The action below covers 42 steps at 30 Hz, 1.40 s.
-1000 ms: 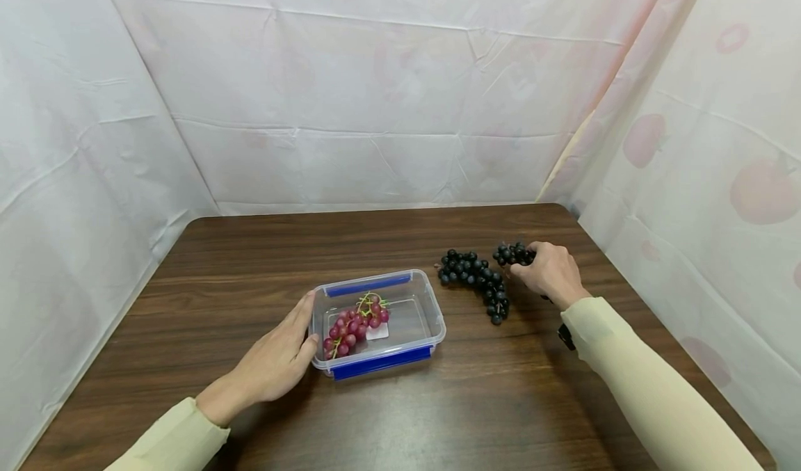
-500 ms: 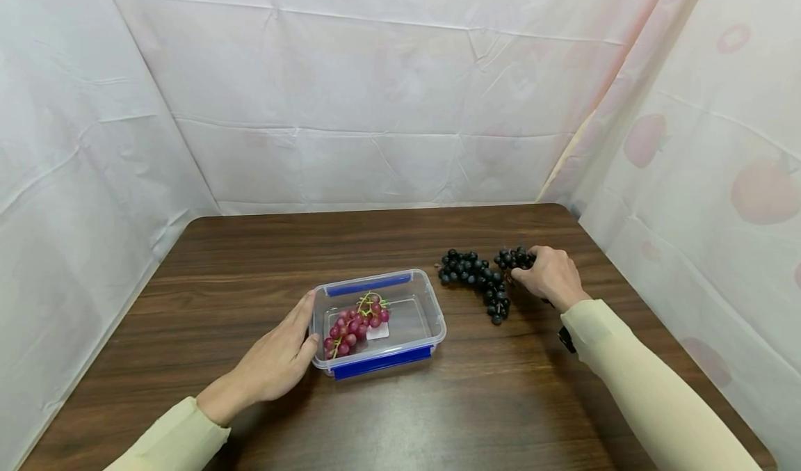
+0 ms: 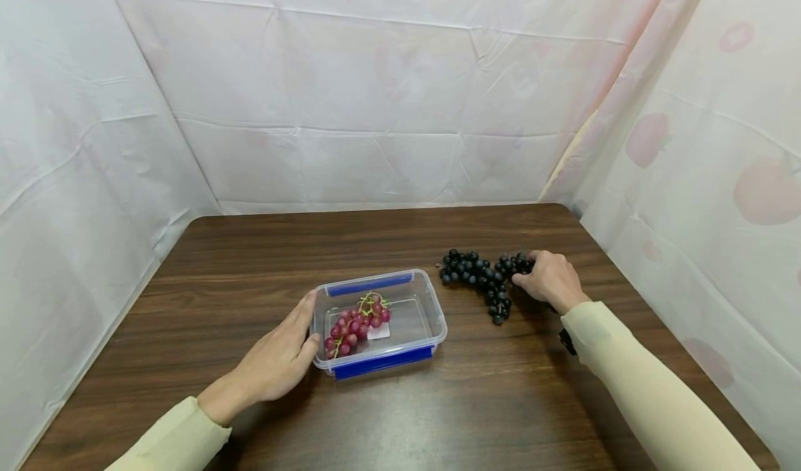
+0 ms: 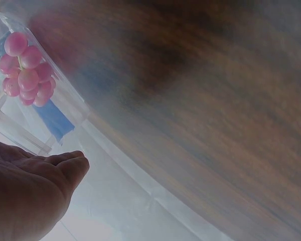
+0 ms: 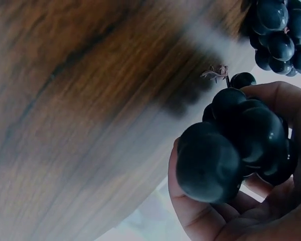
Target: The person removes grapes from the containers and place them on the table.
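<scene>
Head view shows me the right hand, its fingers curled round a black grape bunch. Just left lies a second bunch, slanting far-left to near-right, then the container, left end touched by the left hand's straightened fingers.

The right hand partly hides the black grape bunch it grips; the near edge of the worktop is cropped.

Blk grapes in R hand
</scene>
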Tool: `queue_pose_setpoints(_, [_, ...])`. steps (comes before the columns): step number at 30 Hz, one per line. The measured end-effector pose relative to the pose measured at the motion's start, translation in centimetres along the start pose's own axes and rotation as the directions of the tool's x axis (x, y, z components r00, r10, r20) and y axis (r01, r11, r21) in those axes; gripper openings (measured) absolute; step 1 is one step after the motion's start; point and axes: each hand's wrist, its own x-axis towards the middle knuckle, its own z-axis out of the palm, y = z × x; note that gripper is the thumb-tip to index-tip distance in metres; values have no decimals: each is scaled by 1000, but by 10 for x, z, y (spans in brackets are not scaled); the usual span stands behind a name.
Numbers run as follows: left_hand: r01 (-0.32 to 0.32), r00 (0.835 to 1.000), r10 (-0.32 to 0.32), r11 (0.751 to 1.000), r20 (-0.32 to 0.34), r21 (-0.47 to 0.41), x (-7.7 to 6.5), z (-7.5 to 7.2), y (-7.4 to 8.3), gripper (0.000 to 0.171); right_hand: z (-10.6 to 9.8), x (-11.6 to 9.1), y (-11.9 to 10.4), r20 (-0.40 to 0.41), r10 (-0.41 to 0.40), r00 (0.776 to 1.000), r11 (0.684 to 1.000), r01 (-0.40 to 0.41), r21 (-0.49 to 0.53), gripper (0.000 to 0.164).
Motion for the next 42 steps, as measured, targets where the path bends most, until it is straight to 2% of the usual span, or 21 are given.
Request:
queue_pose_setpoints(20, [12,1000,-12,1000,12,-1,-1,2,-1,67,2,-1,1,80,12,997,999,-10,-31,73])
queue_pose_setpoints(35, [13,1000,-13,1000,9,0,0,1,0,67,1,-3,-1,93,17,995,999,-12,-49,74])
queue_pose_setpoints(42, [17,1000,-17,1000,12,4,0,1,-1,67,-3,-4,-1,68,10,998,998,-5,-69,69])
